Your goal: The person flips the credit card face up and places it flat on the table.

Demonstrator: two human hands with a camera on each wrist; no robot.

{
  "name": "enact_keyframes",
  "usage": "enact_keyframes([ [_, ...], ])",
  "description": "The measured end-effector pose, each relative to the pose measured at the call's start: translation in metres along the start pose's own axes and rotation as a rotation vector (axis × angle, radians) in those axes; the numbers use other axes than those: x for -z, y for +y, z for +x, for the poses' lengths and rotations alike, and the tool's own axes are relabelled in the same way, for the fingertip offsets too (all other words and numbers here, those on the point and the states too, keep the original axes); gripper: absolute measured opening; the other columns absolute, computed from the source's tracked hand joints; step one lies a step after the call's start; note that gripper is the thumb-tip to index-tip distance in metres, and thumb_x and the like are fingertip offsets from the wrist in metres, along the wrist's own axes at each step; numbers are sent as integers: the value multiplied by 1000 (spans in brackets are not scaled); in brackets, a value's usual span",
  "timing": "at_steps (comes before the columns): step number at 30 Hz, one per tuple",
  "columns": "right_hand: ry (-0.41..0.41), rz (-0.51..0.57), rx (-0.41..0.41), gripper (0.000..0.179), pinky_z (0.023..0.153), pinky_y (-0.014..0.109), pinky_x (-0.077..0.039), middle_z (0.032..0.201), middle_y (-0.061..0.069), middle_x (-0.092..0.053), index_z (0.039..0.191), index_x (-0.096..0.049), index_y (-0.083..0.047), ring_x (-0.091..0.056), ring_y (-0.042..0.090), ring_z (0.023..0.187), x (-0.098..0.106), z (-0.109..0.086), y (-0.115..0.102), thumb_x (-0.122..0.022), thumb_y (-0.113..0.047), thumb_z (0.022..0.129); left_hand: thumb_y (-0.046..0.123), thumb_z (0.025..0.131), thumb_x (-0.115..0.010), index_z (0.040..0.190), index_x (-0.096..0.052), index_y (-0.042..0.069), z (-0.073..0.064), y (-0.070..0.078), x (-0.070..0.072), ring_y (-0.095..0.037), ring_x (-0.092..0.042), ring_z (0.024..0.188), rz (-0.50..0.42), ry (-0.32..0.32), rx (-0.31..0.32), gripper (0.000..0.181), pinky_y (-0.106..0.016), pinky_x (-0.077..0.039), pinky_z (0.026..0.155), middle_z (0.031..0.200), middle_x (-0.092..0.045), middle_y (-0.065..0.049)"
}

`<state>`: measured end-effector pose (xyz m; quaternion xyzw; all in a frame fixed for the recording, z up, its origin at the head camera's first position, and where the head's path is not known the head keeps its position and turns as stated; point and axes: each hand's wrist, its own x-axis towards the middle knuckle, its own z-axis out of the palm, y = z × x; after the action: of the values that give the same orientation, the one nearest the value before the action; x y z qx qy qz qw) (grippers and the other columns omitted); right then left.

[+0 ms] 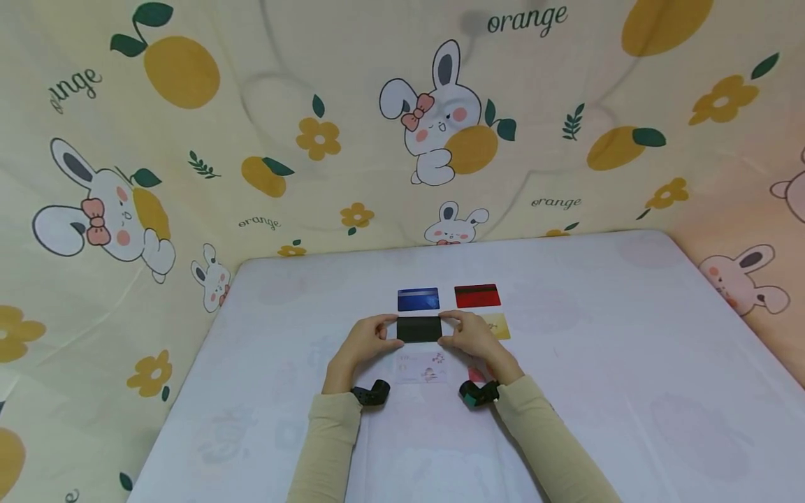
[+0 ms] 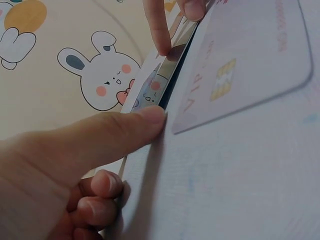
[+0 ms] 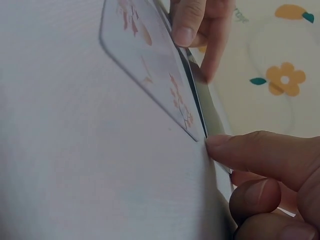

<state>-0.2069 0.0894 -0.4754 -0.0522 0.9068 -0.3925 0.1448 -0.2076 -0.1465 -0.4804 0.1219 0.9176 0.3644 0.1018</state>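
Observation:
A black card (image 1: 418, 329) lies flat or nearly flat at the middle of the table. My left hand (image 1: 367, 342) holds its left side, thumb at the near corner and index finger at the far corner. On the opposite side, my right hand (image 1: 476, 338) grips the card the same way. The wrist views show the card nearly edge-on, with a glossy surface. Just nearer to me rests a pale pink VIP card (image 2: 235, 65) with a gold chip.
Beyond the black card are a blue card (image 1: 418, 299) and a red card (image 1: 477, 295). A gold card (image 1: 499, 326) is partly behind the right hand, and a reddish card (image 1: 476, 375) shows under the right wrist. A patterned cloth (image 1: 352, 84) hangs behind the white table (image 1: 264, 419).

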Motion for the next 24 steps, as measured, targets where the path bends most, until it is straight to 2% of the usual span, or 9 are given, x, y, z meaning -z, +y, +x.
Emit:
enact_keyframes([
  [8, 8, -7, -18, 53, 47, 21, -26, 56, -1, -39, 127, -56, -18, -36, 12, 50, -1, 0, -2, -73, -22, 77, 24, 75, -76, 128, -55, 9, -1, 0, 1, -7, -37, 58, -20, 10, 21, 59, -24, -37, 70, 62, -42, 6],
  [15, -5, 10, -18, 54, 46, 22, -26, 57, -1, -40, 128, -55, -18, -37, 13, 50, 1, -1, 0, -73, -21, 77, 22, 76, -75, 128, -54, 5, -4, 3, 3, -8, -37, 58, -13, -8, -7, 59, -23, -37, 66, 64, -43, 4],
  [18, -2, 12, 16, 53, 45, 22, -26, 56, -1, -41, 127, -55, -18, -37, 13, 49, 4, 0, -1, -73, -22, 77, 24, 76, -75, 129, -53, 5, -4, 5, 5, -8, -36, 58, -11, -16, 11, 60, -23, -36, 66, 63, -42, 5],
  [24, -1, -1, 75, 48, 46, 22, -27, 53, -2, -39, 122, -59, -15, -35, 12, 48, 14, -3, -2, -73, -22, 77, 22, 76, -75, 126, -55, 3, 1, 12, 8, -8, -37, 58, 24, 3, -16, 57, -23, -36, 65, 62, -42, 3],
])
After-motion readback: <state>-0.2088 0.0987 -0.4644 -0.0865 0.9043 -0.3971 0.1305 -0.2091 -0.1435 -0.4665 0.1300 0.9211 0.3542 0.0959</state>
